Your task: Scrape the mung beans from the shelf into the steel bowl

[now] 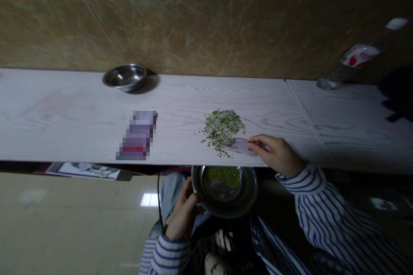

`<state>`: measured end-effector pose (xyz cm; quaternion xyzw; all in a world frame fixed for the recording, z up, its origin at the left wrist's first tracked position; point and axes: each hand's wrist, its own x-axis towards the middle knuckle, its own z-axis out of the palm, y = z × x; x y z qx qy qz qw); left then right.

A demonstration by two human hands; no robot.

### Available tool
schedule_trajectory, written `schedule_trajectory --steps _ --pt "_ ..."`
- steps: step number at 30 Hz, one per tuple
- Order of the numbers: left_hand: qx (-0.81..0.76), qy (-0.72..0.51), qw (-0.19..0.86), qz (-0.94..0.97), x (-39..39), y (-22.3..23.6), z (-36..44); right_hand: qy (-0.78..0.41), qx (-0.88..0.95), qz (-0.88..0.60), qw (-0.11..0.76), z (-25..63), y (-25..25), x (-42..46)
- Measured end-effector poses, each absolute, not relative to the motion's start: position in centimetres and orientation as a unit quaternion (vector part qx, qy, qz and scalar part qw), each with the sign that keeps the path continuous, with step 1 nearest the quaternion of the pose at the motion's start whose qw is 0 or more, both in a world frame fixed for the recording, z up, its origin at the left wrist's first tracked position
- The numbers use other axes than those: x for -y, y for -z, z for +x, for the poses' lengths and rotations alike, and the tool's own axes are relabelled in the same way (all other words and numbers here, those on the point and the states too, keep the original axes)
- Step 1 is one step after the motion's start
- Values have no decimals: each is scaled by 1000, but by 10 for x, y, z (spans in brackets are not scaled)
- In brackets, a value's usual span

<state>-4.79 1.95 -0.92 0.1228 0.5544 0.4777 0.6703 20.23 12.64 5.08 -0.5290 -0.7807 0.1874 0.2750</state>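
My right hand pinches a thin, clear plastic piece, perhaps a scoop, close to the table's front edge. Its far end touches the near side of a loose pile of green beans and white grains, which look like mung beans and rice. Just below the table edge, my left hand grips the left rim of a steel bowl. Green beans lie in this bowl, toward its far side. The thumb is over the outer wall, and the other fingers are partly hidden.
A second steel bowl stands by the wall at the back left. A pixelated flat object lies left of the pile. A plastic bottle stands at the right, near a dark object. The table is narrow.
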Motion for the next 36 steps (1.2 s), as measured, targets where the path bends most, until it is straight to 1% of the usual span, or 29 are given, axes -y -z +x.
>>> schedule_trajectory --steps 21,27,36 --pt "-549 -485 669 125 -21 8 -49 -200 800 -507 250 197 -53 -126" --pt "-539 -484 678 129 -21 7 -48 -213 796 -504 257 191 -51 -123" --pt "-540 -485 677 125 -21 9 -50 -221 813 -484 237 178 -54 -118"
